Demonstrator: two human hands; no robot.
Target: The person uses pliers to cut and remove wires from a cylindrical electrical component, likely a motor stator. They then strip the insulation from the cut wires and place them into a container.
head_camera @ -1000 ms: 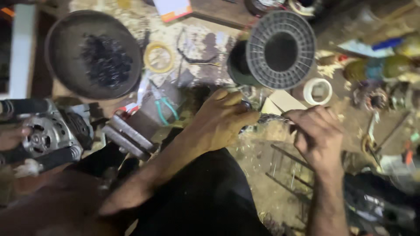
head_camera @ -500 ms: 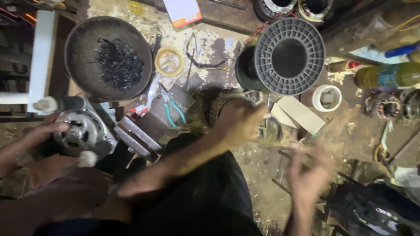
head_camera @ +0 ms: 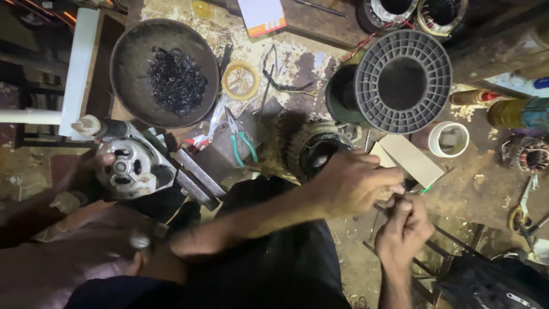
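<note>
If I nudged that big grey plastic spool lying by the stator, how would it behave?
The grey spool rests on a flat flange, so it would probably slide rather than roll. Its ribbed plastic and hollow core suggest it is stiff, and fairly light unless much wire is wound on it.

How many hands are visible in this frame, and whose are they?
3. The wearer's left hand and right hand meet beside the motor stator. Another person's hand grips a motor housing at left; more may be hidden.

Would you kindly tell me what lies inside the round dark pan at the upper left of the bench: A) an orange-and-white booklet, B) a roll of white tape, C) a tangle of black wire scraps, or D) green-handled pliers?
C: the round dark pan holds a tangle of black wire scraps; the green-handled pliers lie outside it on the bench.
</note>
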